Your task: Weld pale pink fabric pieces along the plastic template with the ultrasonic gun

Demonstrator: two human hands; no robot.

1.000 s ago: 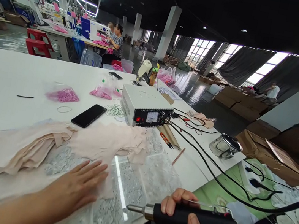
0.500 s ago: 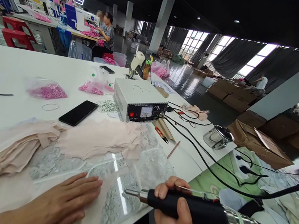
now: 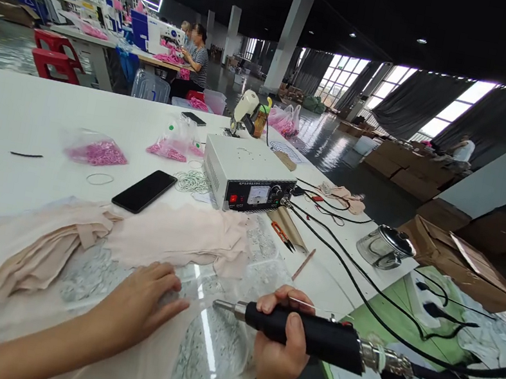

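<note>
In my right hand (image 3: 283, 338) is a black corded hand tool (image 3: 319, 340) with a narrow metal tip, my fingers wrapped round its barrel. Its tip points left, over the clear sheet (image 3: 207, 364) that covers a patterned grey surface. My left hand (image 3: 147, 301) rests at the edge of thin, pale pink fabric (image 3: 129, 364), fingers bent and thumb apart from them; whether it pinches any cloth I cannot make out. Beyond it lies a stack of pale pink fabric pieces (image 3: 186, 233), with more folded pieces (image 3: 35, 256) to the left.
A white control box (image 3: 248, 175) stands behind the fabric, cabled to the tool. Around it are a phone (image 3: 143, 191), orange thread snips (image 3: 283, 235), bags of pink bits (image 3: 97, 150) and a lidded glass jug (image 3: 384, 247). Cables (image 3: 363, 287) cross the right side. People work farther back.
My left hand has moved up and right from lying flat, its fingers now bent near the tool tip. The tool has shifted slightly left and up. The view has turned slightly left.
</note>
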